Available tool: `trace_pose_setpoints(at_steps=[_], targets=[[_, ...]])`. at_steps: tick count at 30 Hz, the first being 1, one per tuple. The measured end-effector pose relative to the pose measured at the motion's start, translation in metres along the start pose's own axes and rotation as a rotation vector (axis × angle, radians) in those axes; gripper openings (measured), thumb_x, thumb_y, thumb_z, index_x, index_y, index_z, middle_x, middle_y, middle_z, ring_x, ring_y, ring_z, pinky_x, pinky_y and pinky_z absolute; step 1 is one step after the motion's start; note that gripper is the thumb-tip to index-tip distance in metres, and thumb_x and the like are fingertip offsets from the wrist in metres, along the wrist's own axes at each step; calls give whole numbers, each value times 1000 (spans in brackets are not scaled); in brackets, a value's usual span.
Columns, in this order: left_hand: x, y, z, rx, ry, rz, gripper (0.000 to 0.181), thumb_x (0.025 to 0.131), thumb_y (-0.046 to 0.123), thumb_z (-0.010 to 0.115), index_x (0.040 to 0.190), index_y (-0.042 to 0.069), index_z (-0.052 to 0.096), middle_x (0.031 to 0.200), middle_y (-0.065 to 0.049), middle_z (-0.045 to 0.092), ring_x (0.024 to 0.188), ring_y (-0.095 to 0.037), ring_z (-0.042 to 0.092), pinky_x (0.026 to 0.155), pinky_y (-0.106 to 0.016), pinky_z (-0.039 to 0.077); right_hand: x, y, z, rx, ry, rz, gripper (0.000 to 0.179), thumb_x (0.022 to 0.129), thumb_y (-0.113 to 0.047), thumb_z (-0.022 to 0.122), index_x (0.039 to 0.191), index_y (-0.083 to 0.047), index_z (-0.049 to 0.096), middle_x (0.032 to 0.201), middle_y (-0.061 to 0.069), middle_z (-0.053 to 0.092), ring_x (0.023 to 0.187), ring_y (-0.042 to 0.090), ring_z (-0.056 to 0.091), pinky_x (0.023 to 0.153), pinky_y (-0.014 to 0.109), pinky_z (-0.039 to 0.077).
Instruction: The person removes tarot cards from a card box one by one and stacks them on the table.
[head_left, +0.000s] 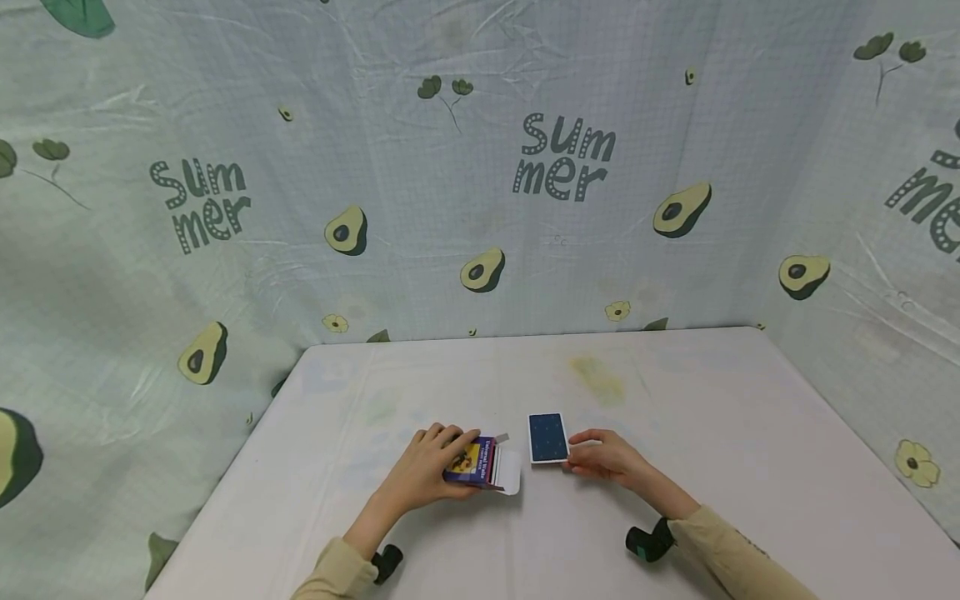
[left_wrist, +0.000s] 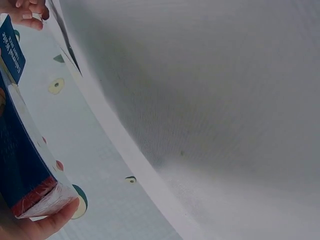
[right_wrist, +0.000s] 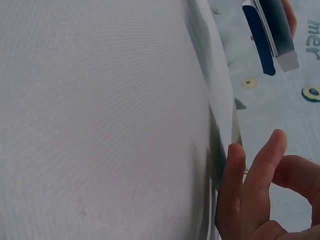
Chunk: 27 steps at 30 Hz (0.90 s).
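Note:
My left hand (head_left: 423, 468) grips a tarot card box (head_left: 476, 463) over the table, fingers across its top and thumb along the near side. Its open end faces right, with a white-lined flap (head_left: 512, 472) folded out; "Universal Waite" is printed on the front. In the left wrist view the dark blue box (left_wrist: 22, 145) has a clear-wrapped red end by a fingertip. To the right a stack of cards (head_left: 548, 437) lies on the table, blue starry back up. My right hand (head_left: 609, 458) is beside it, fingertips right at its right edge, fingers extended in the right wrist view.
A white cloth covers the table (head_left: 675, 392), with a yellowish stain near the back. Behind and at both sides hangs a curtain (head_left: 420, 183) printed with avocados and "summer". A dark wrist camera (head_left: 649, 542) hangs below the right sleeve, another (head_left: 387, 564) by the left.

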<state>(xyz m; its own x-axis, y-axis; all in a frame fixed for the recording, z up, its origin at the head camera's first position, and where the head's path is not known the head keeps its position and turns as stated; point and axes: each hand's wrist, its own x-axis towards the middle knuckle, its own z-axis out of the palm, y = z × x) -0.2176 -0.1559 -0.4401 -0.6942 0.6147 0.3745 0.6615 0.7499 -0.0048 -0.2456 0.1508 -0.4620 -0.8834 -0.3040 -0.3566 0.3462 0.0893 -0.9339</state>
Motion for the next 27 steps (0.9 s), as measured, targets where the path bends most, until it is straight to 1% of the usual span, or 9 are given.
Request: trace_pose_setpoints(at_steps=[6, 12, 16, 20, 24, 27], targets=[[-1, 0, 1, -3, 3, 0, 73, 66, 54, 69, 127, 19, 49, 108, 3, 53, 92, -12, 45, 77, -34, 39, -2, -1, 2, -27, 32, 6, 43, 81, -1, 58, 118, 12, 40, 85, 11, 63, 71, 11, 65, 65, 22, 52], [-1, -1, 1, -3, 33, 16, 73, 65, 53, 71, 126, 19, 50, 105, 3, 54, 90, -12, 44, 75, -34, 39, -4, -2, 3, -23, 31, -2, 43, 81, -1, 57, 118, 12, 39, 87, 13, 62, 74, 15, 66, 67, 25, 53], [-1, -2, 1, -10, 44, 20, 73, 64, 51, 72, 125, 18, 50, 105, 3, 54, 89, -12, 45, 75, -35, 40, -5, -3, 4, -36, 53, 0, 41, 81, 0, 57, 117, 12, 40, 90, 16, 61, 75, 18, 67, 67, 28, 53], [0, -3, 1, -18, 27, 8, 73, 65, 51, 71, 126, 18, 50, 106, 3, 54, 90, -13, 45, 75, -36, 40, -6, -4, 5, -60, 83, 5, 38, 82, 0, 56, 116, 12, 41, 94, 20, 58, 75, 21, 67, 67, 29, 53], [0, -3, 2, 2, 4, 0, 73, 66, 54, 69, 127, 20, 48, 106, 4, 53, 91, -12, 45, 75, -35, 40, -7, -4, 6, -92, 106, 14, 37, 83, -1, 56, 115, 11, 42, 93, 21, 58, 73, 21, 67, 65, 29, 53], [-1, -2, 2, 3, 0, -2, 74, 66, 54, 69, 127, 20, 48, 106, 3, 53, 91, -12, 45, 75, -35, 40, -7, -4, 7, -112, 116, 23, 36, 84, -2, 56, 115, 10, 43, 93, 20, 59, 72, 20, 67, 63, 29, 53]])
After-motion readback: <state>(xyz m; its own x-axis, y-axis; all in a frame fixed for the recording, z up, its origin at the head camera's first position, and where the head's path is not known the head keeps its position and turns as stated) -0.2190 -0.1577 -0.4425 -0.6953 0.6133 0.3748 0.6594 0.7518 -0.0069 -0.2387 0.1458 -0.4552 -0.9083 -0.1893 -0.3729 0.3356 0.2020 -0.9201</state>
